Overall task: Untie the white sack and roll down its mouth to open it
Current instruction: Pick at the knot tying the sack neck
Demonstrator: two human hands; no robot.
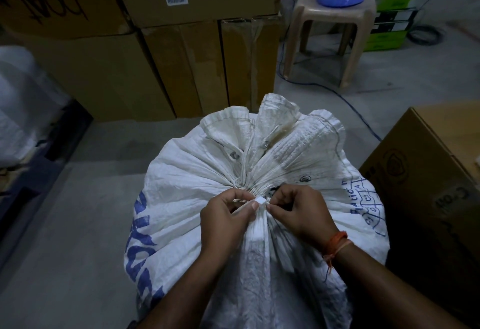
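Note:
A full white woven sack (197, 172) with blue print stands upright on the floor in front of me. Its neck is gathered tight, and the ruffled mouth (275, 126) with metal eyelets fans out on the far side. A thin white tie (260, 200) with a small white lock piece cinches the neck. My left hand (228, 214) pinches the tie from the left. My right hand (298, 211), with an orange thread on its wrist, pinches it from the right. The fingertips of both hands meet at the lock piece.
Stacked cardboard boxes (161, 43) printed "boat" stand behind the sack. A brown box (426, 172) is close on the right. A beige plastic stool (335, 24) holding a blue fan base stands at the back right, with cables (345, 100) on the floor. Wrapped goods on a dark pallet (20, 110) sit left.

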